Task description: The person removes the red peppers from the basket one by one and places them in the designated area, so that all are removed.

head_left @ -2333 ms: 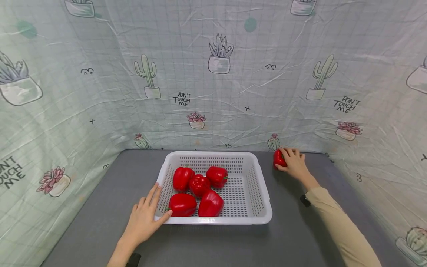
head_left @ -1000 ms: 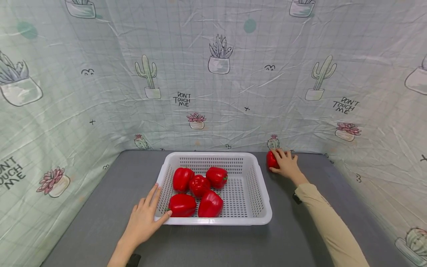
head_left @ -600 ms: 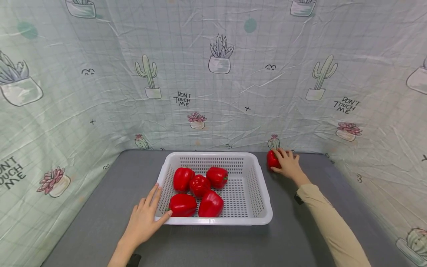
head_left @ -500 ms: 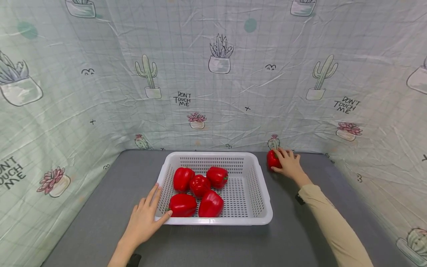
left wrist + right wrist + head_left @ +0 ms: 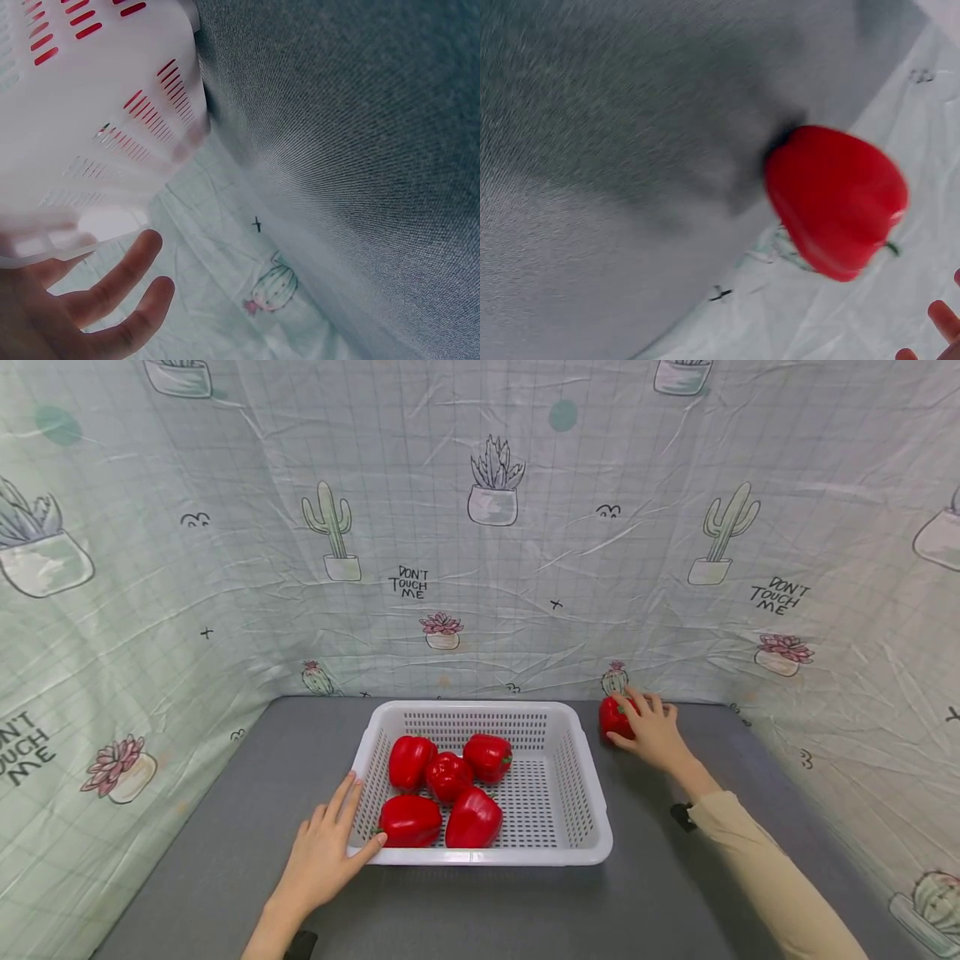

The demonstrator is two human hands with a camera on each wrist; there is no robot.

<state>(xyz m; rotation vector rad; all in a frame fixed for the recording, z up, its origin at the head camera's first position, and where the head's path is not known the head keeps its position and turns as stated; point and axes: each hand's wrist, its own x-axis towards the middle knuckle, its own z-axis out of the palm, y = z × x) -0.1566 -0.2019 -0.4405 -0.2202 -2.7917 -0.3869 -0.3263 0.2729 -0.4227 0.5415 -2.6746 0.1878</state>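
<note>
My left hand (image 5: 322, 856) rests at the left front corner of a white perforated plastic basket (image 5: 525, 857), its fingers spread along the side and its thumb on the front rim. In the left wrist view, loosely bent fingers (image 5: 124, 274) hang by the basket rim. Several red bell peppers, one of them a blocky pepper (image 5: 410, 821) at the front left, lie in the basket's left and middle part. Right of the basket stands another red bell pepper (image 5: 611, 720). Beside it is my right hand (image 5: 658, 737), fingers spread; the right wrist view shows fingertips (image 5: 941, 315) apart from that pepper.
The grey table (image 5: 480, 914) reaches back to a hanging pale cloth (image 5: 555, 652) printed with cacti, which also runs along both sides. The lone pepper sits close to this cloth at the table's back edge.
The right hand slid the lone pepper a little left toward the basket, then loosened its fingers and drew slightly away. The left hand and the basket stay as they were.
</note>
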